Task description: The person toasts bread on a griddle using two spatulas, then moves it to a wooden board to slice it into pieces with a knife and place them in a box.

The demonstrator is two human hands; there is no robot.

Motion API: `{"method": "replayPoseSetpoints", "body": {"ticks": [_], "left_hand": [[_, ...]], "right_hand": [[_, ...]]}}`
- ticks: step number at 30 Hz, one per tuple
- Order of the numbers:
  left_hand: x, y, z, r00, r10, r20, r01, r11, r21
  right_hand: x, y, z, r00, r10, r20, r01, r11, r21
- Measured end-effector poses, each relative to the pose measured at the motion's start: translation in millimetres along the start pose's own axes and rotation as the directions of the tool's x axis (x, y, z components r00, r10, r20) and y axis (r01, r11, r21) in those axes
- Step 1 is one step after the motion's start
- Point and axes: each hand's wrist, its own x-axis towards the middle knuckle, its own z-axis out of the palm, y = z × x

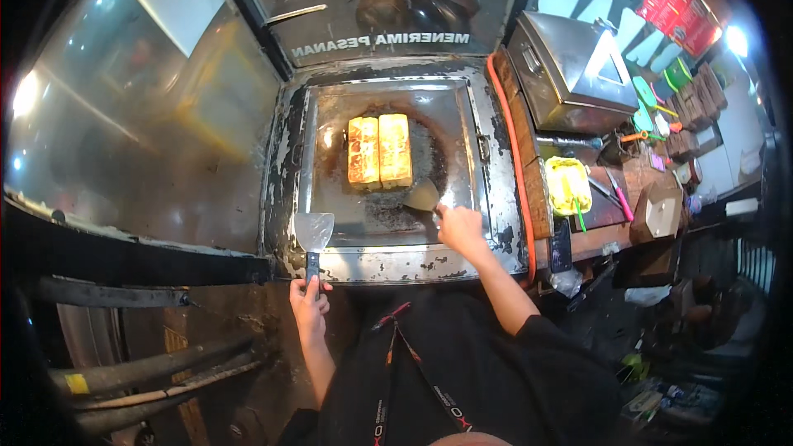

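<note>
Two browned blocks of bread, the left one and the right one, lie side by side on a flat metal griddle. My right hand grips the handle of a metal spatula, whose blade is over the griddle just below the right block's lower right corner; whether it touches the surface I cannot tell. Near the griddle's front left corner, my left hand holds a wide metal scraper by its dark handle, blade pointing away from me and raised over the rim.
An orange hose runs along the griddle's right side. Beyond it are a tub of yellow spread, a pink-handled knife, a phone, an open cardboard box and a steel box. Glass panels stand behind and left.
</note>
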Motion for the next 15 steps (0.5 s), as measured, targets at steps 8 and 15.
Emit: {"method": "replayPoseSetpoints", "body": {"ticks": [8,15], "left_hand": [[-6,9,23,0.999,0.028,-0.034,-0.027,0.999,0.039],[-7,1,29,0.999,0.031,-0.020,-0.031,0.999,0.010]], "right_hand": [[98,34,-29,0.967,0.089,-0.239,-0.055,0.988,0.143],[168,26,18,0.939,-0.054,-0.340,0.061,0.998,0.010]]}}
